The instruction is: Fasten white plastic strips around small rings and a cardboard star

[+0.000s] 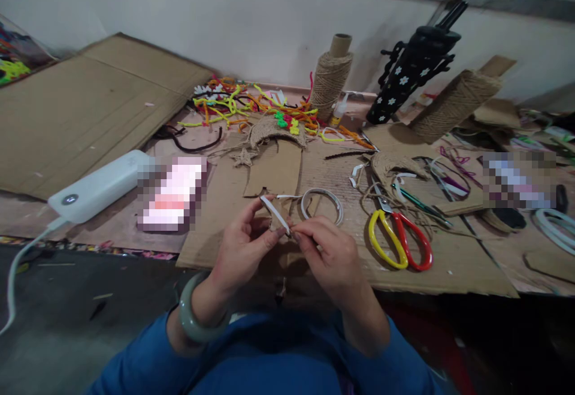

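At the near edge of the bench point(121, 227), between our two hands, we have a narrow white strip point(275, 215) slanting from far left to near right. The thumb and fingers of our left hand point(240, 246) are clamped on it, while those of our right hand point(331, 254) are pinched together on its near end. A pale green bangle point(189, 317) circles our left wrist. Just beyond our fingers, a roll of white tape point(340, 208) lies on a cardboard sheet point(215, 203). To its right we see scissors point(385, 206) with one yellow and one red handle, blades pointing away from us, and a teal pen point(422, 206). Farther off sit a twine crescent point(263, 133) bearing green, red and yellow bits, a twine star point(244, 156), and a tangle of pipe cleaners point(233, 106). A twine spool point(331, 80) stands at the far side. On the left we have a phone point(173, 194) and a white power bank point(101, 185).
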The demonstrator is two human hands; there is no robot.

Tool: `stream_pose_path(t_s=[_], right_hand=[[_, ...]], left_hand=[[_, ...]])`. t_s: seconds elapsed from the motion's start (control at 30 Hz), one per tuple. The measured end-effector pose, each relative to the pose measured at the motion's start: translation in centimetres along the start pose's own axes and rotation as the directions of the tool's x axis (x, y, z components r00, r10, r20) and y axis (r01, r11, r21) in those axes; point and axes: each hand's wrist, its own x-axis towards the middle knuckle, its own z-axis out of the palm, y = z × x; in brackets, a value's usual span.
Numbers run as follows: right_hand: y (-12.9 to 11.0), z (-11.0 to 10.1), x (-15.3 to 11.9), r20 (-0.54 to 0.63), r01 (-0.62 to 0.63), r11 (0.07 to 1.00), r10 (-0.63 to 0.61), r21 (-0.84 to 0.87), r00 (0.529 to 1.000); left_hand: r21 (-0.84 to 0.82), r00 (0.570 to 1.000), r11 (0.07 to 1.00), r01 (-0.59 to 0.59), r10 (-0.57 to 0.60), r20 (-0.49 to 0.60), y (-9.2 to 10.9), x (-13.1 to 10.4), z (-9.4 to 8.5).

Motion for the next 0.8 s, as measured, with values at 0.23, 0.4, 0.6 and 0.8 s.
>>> stream_pose_path(t_s=[0.23, 0.4, 0.6, 0.8], right_hand=[[0.1, 0.36, -0.12, -0.069, 0.12, 0.984, -0.13, -0.13, 0.989], [0.22, 0.54, -0.17, -0.08, 0.125, 0.981, -0.138, -0.146, 0.987], [-0.1, 0.49, 0.0, -0.045, 0.038, 0.994, -0.043, -0.101, 0.998], [-0.4, -0.04, 0.3, 0.022, -0.067, 0.997, 0.066, 0.033, 0.998]], left_hand=[[-0.026, 1.0, 1.0, -0.016, 0.016, -0.013, -0.11, 0.0, 0.04], [-0.033, 1.0, 0.999, -0.014, 0.014, -0.007, 0.0, 0.1, 0.03], [0.002, 1.0, 1.0, -0.008, 0.008, 0.005, 0.04, 0.06, 0.01], [0.002, 0.999, 1.0, 0.021, -0.021, 0.034, 0.11, -0.22, -0.1]])
